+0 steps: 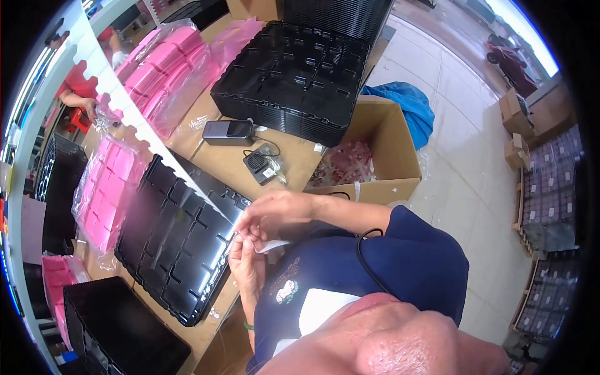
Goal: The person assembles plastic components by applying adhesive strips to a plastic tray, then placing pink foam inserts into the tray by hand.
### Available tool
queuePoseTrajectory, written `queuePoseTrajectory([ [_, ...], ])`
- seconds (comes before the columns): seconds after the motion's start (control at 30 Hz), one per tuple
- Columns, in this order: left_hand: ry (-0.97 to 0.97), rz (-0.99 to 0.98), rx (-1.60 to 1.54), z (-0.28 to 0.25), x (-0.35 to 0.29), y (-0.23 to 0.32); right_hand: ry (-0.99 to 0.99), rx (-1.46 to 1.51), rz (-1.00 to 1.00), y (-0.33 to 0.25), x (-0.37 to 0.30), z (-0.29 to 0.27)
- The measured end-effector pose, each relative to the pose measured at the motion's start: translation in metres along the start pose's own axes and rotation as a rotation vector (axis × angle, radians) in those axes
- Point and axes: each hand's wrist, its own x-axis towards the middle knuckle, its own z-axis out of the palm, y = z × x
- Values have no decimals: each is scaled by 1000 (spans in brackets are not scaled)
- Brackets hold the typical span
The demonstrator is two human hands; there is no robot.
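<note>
My right hand (275,211) reaches in from the right, its fingers bent and closed together. Just below it my left hand (249,265), with a green band at the wrist, is closed in a pinch. The fingertips of both hands meet at the narrow end of a long white strip (134,122) with a toothed edge, which runs up to the upper left. A small white piece (273,245) sticks out beside the fingers; whether it belongs to the strip I cannot tell. Left of my hands lies a black plastic tray (181,240) with moulded ridges.
A tall stack of black trays (294,81) stands at the back, beside a cardboard box (397,134) of scraps. A dark device (228,131) and a small corded box (259,165) lie on the table. Bagged pink pieces (109,194) are at left. Another person (78,90) works beyond.
</note>
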Motion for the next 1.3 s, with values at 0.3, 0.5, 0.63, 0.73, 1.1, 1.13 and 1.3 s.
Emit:
queuePoseTrajectory([
  [0.3, -60, -44, -20, -14, -11, 0, -138, 128, 56, 9, 5, 6],
  [0.5, 28, -2, 43, -9, -18, 2, 17, -57, 13, 11, 3, 13],
  [0.63, 207, 70, 173, -9, -18, 4, 97, -337, -75, -3, 6, 7],
  [0.73, 264, 31, 254, -10, -18, 5, 96, -485, -156, -14, 12, 5],
  [1.1, 49, 469, 673, 15, 17, 64, 94, -156, 75, -13, 20, 14],
  [1.13, -12, 459, 704, 17, 21, 68, 83, -161, 70, -12, 19, 16],
  [1.3, -141, 160, 255, 12, 32, 59, 137, -75, 53, -6, 11, 17],
])
